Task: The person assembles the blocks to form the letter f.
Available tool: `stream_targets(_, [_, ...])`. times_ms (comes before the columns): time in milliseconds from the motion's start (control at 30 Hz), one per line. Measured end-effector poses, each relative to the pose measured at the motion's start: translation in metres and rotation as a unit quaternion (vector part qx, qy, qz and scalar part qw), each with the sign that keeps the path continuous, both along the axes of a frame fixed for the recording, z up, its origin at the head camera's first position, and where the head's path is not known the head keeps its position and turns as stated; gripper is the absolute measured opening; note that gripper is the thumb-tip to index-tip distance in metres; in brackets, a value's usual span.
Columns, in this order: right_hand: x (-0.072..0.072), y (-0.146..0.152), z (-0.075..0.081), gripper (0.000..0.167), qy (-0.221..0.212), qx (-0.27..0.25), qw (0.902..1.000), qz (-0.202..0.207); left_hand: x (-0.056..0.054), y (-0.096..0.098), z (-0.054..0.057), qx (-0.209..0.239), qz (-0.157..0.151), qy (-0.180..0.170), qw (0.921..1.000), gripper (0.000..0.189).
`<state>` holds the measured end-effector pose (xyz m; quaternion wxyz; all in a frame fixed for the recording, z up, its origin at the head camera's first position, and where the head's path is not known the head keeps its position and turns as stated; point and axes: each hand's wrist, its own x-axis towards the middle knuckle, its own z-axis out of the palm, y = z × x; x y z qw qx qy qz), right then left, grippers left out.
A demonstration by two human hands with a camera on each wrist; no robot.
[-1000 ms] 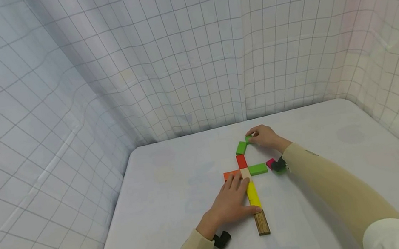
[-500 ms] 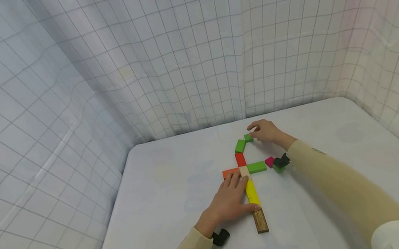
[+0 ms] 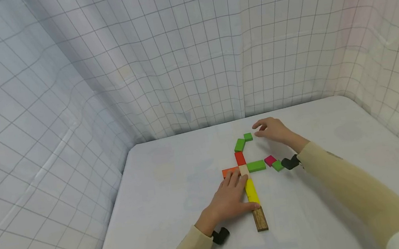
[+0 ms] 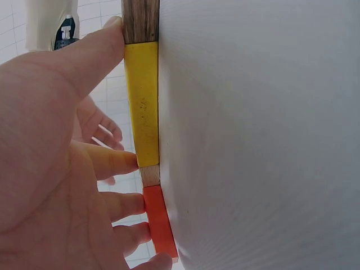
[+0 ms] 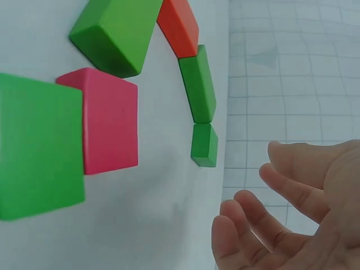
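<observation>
My left hand [image 3: 228, 200] lies spread along a row of flat toy blocks. Its thumb touches where the yellow block [image 4: 144, 107] meets the dark-grained wooden block [image 3: 260, 219]; its fingertips touch the pale wooden block [image 4: 150, 175] and the orange block [image 4: 160, 222]. Beyond the pale block come a red block [image 3: 240, 158], a slanted green block [image 3: 239, 144] and a small green block [image 5: 205, 145], while a long green block [image 3: 256, 166] points right. My right hand [image 3: 274, 129] hovers just right of the small green block, fingers loosely bent and holding nothing.
A magenta block [image 3: 270, 160] and another green block [image 3: 278, 165] touch each other right of the long green block, near the black wrist camera [image 3: 291, 162]. Grid-patterned curtains [image 3: 189, 57] enclose the white table [image 3: 156, 199] at the back and sides.
My right hand has let go of the small green block and drawn away to the right, leaving it on the table. The left hand stays in place on the blocks.
</observation>
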<state>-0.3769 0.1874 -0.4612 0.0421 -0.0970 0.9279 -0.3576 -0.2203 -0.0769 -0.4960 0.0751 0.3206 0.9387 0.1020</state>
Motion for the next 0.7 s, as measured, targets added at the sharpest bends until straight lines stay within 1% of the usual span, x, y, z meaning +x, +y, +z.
stream_targets(100, [0.006,0.003,0.001,0.037,-0.005,-0.005,1.0000,-0.005,-0.001,0.000,-0.001,0.000,-0.001,0.002,1.0000,0.098])
stream_targets(267, [0.017,0.008,-0.002,0.037,-0.020,-0.014,0.9997,-0.006,0.000,0.000,0.001,0.004,-0.002,-0.001,1.0000,0.098])
stream_targets(700, [0.042,0.018,-0.017,0.039,-0.046,-0.038,0.9982,0.004,0.000,-0.001,0.001,0.005,-0.004,0.000,1.0000,0.098])
